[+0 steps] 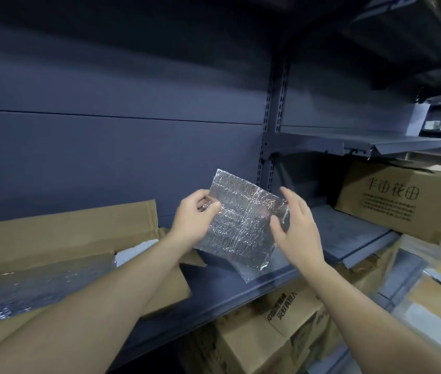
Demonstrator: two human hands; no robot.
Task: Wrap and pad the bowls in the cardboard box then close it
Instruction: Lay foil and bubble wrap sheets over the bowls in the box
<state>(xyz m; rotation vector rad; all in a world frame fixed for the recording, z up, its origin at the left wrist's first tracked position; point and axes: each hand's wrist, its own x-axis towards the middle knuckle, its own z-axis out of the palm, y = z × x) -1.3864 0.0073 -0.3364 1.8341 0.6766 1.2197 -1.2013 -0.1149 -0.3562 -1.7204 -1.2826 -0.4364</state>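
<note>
A square silver foil padding sheet (241, 225) hangs in the air above the shelf. My left hand (193, 217) pinches its upper left corner between thumb and fingers. My right hand (295, 225) rests against its right edge, fingers spread, thumb curled onto the foil. To the left stands an open cardboard box (60, 230) with its flaps up, holding more silver foil (33, 282) and something white (135, 251). No bowl shows in this view.
A dark blue shelf (241, 290) carries the open box, with a dark back panel behind. A printed carton (403, 201) sits on the lower shelf at right. More cartons (276, 333) are stacked underneath. A short shelf (349, 143) sticks out above right.
</note>
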